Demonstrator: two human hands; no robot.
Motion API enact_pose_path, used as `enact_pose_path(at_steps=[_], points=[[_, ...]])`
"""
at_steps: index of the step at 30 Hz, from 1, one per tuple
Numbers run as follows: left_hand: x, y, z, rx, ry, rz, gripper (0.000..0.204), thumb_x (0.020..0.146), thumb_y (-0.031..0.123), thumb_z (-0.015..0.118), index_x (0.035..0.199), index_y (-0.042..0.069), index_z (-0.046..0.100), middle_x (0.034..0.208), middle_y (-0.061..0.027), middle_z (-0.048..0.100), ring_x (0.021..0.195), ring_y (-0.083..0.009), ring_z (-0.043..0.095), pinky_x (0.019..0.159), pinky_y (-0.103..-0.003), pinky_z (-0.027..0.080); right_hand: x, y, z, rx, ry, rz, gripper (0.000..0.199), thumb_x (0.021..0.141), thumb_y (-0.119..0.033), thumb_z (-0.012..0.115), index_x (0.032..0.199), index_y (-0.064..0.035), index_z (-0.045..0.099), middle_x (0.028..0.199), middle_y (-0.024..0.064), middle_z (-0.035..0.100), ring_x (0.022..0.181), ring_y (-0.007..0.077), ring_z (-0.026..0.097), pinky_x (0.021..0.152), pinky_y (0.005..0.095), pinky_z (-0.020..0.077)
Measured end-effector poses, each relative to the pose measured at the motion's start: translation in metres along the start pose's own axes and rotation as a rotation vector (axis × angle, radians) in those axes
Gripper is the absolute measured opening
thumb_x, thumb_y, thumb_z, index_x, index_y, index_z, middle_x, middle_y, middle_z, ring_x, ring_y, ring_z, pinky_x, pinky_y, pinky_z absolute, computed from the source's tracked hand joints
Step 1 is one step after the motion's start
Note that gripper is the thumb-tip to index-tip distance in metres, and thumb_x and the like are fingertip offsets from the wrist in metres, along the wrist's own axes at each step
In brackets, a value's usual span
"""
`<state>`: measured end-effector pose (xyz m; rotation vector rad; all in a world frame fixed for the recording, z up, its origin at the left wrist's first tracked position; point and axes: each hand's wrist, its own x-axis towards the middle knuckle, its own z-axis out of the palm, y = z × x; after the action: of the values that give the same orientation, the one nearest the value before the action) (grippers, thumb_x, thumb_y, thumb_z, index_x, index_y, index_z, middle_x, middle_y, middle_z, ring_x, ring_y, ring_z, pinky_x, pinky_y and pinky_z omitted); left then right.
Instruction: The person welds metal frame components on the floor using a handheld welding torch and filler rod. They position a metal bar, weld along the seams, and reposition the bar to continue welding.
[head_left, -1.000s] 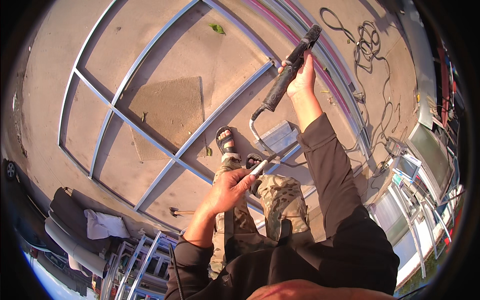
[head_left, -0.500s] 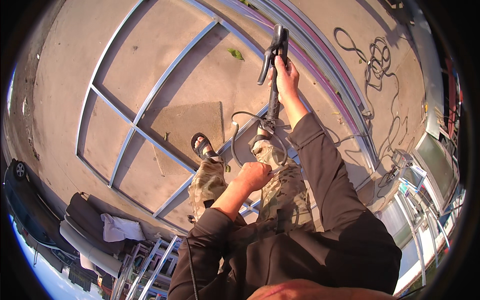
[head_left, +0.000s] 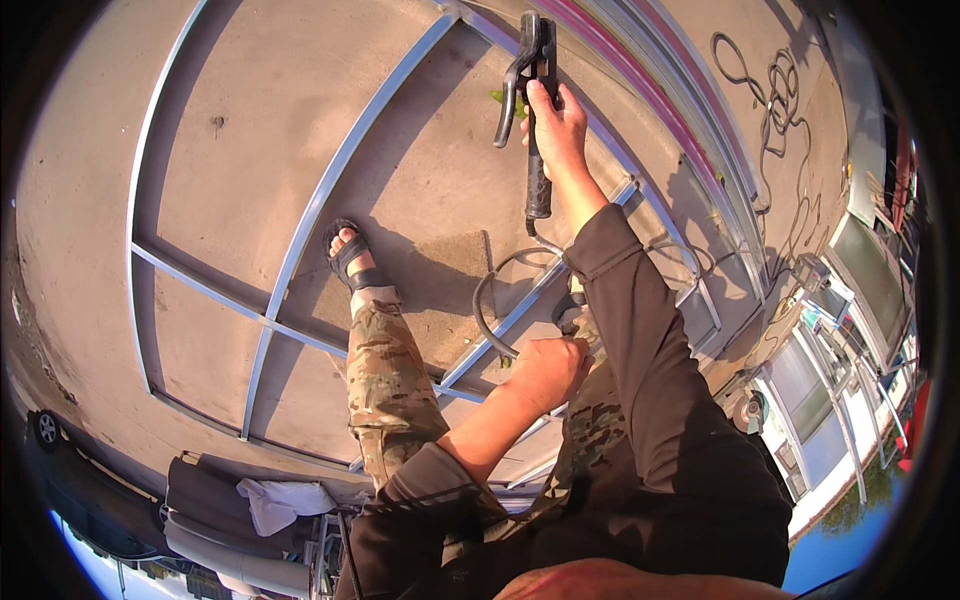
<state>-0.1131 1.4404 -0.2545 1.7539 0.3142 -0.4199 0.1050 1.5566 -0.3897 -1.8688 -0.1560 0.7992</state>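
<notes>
My right hand is closed round the handle of a black welding electrode holder, which points away from me with its jaws at the far end. No rod shows in the jaws. From the handle's near end a grey cable loops down to my left hand, whose fingers are wrapped round it above my right leg. Under both hands lies a silvery metal frame of square tubes with crossbars, flat on the concrete. My feet stand within its openings.
Long metal and purple profiles lie at the far right, beyond the frame. Tangled cable spreads on the ground past them. A brown mat lies inside the frame. At lower left are a sofa, white cloth and dark car.
My left foot has stepped outward to the left, and the view has shifted over the frame. Both hands keep their holds; the left hand with the cable has come nearer my right forearm.
</notes>
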Motion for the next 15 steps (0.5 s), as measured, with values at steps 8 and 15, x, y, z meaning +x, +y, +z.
enact_pose_path(at_steps=[8,15], points=[[-0.008,0.005,-0.014,0.008,-0.024,0.042,0.026,0.092,0.031,0.058,0.091,0.005,0.062,0.075,-0.0128,0.067,0.066,-0.0283,0.069,0.057,-0.038,0.053,0.006,0.013,0.014,-0.094,0.007,-0.011,0.025,0.094,-0.032,0.067,0.094,-0.0084,0.059,0.071,-0.0032,0.055,0.053,0.0060,0.052,0.042,0.0230,0.0414],[-0.005,0.005,-0.020,0.051,-0.055,0.039,0.014,0.085,0.019,0.060,0.092,0.007,0.062,0.079,-0.0081,0.069,0.069,-0.0221,0.070,0.056,-0.035,0.054,0.014,0.019,0.017,-0.092,0.005,-0.015,0.025,0.094,-0.032,0.067,0.091,-0.0084,0.058,0.070,-0.0027,0.056,0.052,0.0061,0.052,0.041,0.0232,0.0409]])
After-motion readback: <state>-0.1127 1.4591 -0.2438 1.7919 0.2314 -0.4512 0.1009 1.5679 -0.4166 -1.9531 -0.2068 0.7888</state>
